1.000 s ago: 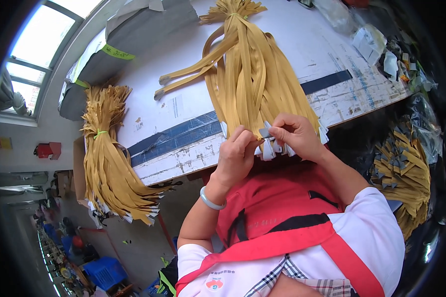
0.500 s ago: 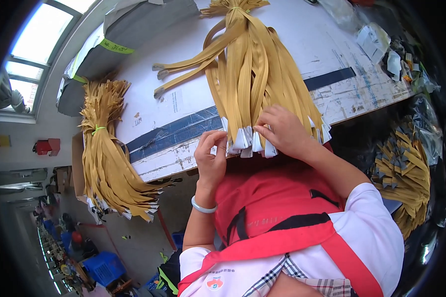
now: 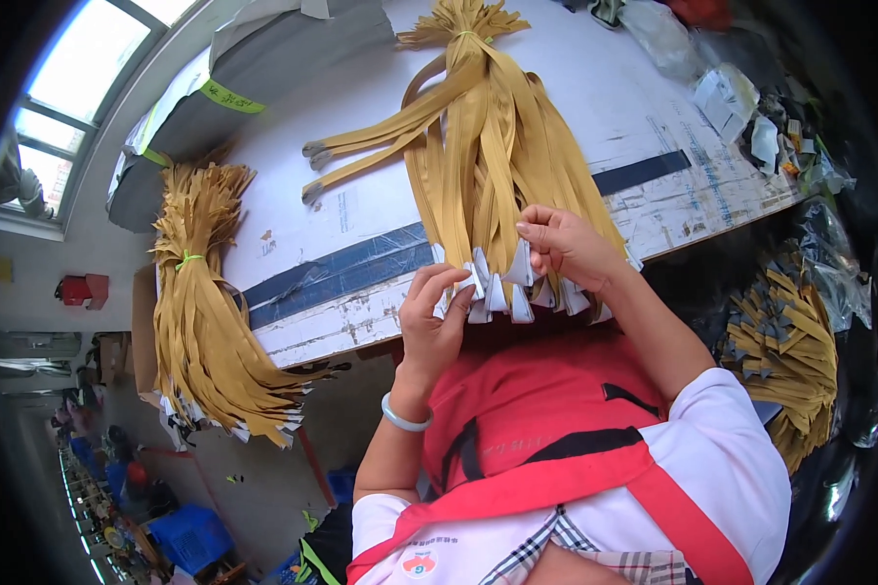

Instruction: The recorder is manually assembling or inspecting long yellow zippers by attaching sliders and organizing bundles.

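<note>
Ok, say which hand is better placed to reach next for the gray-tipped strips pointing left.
Left, I think: the left hand is nearer those gray-tipped strips, while the right hand would have to cross the yellow bundle. The left does seem to pinch a white tab, so may need freeing first.

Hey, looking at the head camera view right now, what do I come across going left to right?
Red wall box, leftmost green-tied bundle of mustard tapes, left hand, right hand, heap of gray-tipped mustard tapes.
</note>
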The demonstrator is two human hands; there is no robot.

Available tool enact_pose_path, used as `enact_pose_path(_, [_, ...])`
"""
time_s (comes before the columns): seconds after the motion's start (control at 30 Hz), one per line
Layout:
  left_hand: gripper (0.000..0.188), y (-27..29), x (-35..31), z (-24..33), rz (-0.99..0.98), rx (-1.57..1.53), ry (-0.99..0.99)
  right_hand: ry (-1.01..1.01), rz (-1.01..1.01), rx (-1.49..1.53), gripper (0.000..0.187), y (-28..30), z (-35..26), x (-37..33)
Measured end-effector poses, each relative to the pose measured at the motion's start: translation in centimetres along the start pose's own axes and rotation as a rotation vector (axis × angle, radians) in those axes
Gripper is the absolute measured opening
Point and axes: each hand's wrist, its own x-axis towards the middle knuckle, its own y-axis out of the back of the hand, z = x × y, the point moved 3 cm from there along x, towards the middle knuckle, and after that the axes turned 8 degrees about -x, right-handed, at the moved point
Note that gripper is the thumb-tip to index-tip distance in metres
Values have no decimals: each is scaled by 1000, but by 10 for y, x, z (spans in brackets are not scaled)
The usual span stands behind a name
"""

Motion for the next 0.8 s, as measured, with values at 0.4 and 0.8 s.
enact_pose_path(0.4, [28,-50,4,-3,43,-559,173,108,54,-63,13,-11,16,-9])
enact_pose_path(0.8, [16,-37,15,-1,-98,-470,52,558,333,-670,11,-28,7,-23])
